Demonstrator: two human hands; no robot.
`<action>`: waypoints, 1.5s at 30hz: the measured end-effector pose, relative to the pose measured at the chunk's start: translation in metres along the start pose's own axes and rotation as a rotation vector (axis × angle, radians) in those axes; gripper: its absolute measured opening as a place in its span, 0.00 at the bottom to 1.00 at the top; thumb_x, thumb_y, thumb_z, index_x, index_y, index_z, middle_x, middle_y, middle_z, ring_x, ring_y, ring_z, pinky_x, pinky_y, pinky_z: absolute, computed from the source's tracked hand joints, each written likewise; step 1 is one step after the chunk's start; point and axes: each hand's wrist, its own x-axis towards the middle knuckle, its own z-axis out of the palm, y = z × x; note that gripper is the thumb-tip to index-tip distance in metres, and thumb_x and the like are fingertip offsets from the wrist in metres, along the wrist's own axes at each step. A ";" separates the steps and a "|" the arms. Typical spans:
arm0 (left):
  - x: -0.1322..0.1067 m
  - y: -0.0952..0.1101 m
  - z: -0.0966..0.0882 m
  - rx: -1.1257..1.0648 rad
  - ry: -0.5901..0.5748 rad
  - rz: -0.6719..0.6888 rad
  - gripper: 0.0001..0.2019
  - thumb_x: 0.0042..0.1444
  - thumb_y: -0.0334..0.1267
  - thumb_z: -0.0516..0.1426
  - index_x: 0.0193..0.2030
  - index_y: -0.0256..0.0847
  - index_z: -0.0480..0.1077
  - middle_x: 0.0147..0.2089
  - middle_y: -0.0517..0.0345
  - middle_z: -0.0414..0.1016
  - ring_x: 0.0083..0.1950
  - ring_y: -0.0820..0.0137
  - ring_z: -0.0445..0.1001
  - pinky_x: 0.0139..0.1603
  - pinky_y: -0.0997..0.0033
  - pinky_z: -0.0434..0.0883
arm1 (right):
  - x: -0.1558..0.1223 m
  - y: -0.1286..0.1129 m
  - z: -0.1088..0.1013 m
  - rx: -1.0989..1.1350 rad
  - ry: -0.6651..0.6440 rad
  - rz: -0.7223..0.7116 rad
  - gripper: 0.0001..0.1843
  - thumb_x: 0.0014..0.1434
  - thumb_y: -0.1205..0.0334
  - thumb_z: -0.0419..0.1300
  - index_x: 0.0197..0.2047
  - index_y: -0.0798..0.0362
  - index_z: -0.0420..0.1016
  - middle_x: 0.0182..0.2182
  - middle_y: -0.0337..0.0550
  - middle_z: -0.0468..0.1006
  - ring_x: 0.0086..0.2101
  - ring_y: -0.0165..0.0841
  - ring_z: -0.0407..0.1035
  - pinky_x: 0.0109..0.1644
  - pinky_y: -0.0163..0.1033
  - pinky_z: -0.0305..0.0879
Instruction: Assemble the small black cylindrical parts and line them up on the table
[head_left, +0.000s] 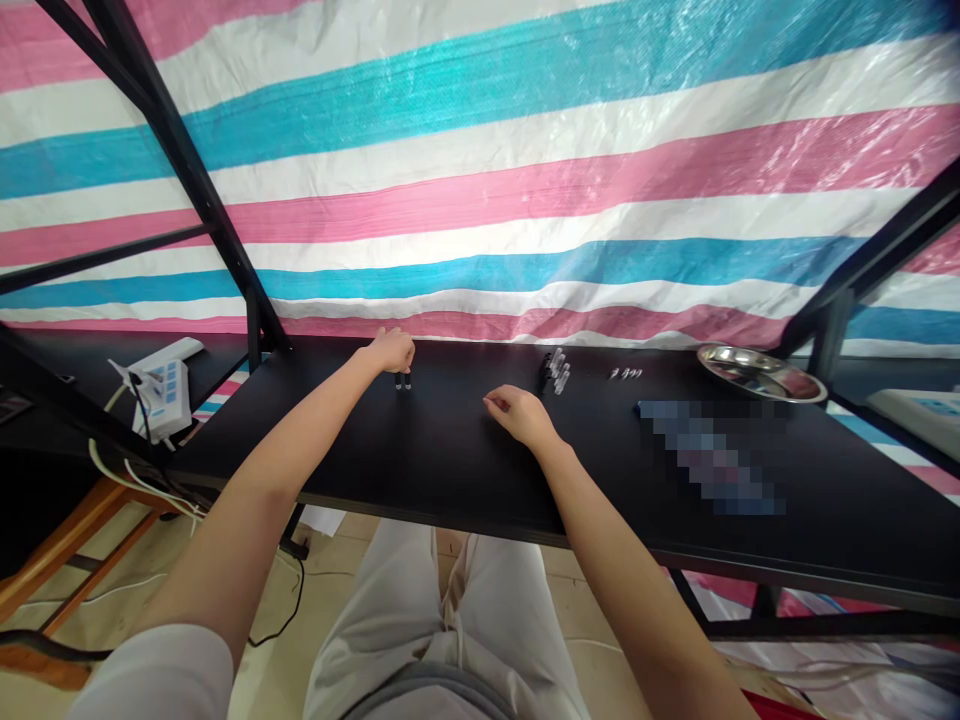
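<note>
My left hand (390, 350) reaches far across the black table (450, 460), its fingers curled down over two small dark upright vials (403, 382) that stand on the tabletop. Whether it grips them is hard to make out. My right hand (519, 412) rests near the middle of the table with fingers loosely curled and pinched together; nothing visible shows in it. A small cluster of several clear and dark vials (555, 370) lies just beyond and right of my right hand. A few tiny pieces (625, 374) lie in a row further right.
A shiny metal dish (757, 372) sits at the back right. A blurred patch (709, 455) covers part of the right side. A white power strip (161, 385) with cables lies at the left. Black frame posts rise at both sides; a striped tarp hangs behind.
</note>
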 end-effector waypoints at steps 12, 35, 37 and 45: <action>-0.007 0.011 -0.014 -0.049 0.284 0.106 0.06 0.52 0.36 0.55 0.30 0.39 0.73 0.40 0.53 0.74 0.47 0.61 0.68 0.50 0.60 0.60 | -0.001 0.004 -0.003 -0.048 0.147 0.044 0.13 0.58 0.56 0.51 0.32 0.52 0.74 0.25 0.42 0.72 0.26 0.30 0.65 0.32 0.35 0.58; -0.021 0.097 -0.006 -0.307 0.451 0.353 0.08 0.56 0.35 0.51 0.34 0.38 0.72 0.34 0.56 0.75 0.35 0.69 0.71 0.37 0.70 0.65 | 0.000 0.005 -0.026 -0.089 0.621 0.315 0.14 0.58 0.57 0.48 0.35 0.56 0.70 0.28 0.48 0.73 0.30 0.36 0.66 0.40 0.42 0.57; -0.016 0.106 0.005 -0.332 0.436 0.372 0.08 0.56 0.34 0.52 0.39 0.39 0.72 0.36 0.56 0.74 0.38 0.69 0.71 0.40 0.70 0.66 | -0.001 0.012 -0.031 -0.086 0.661 0.415 0.13 0.57 0.59 0.48 0.39 0.57 0.68 0.30 0.50 0.73 0.32 0.38 0.66 0.40 0.43 0.58; 0.003 0.157 0.050 -0.256 0.287 0.324 0.29 0.59 0.36 0.48 0.66 0.42 0.45 0.53 0.50 0.65 0.52 0.62 0.65 0.49 0.63 0.65 | -0.009 0.027 -0.037 -0.258 0.319 0.868 0.18 0.51 0.68 0.51 0.47 0.59 0.64 0.43 0.57 0.72 0.45 0.45 0.65 0.45 0.48 0.59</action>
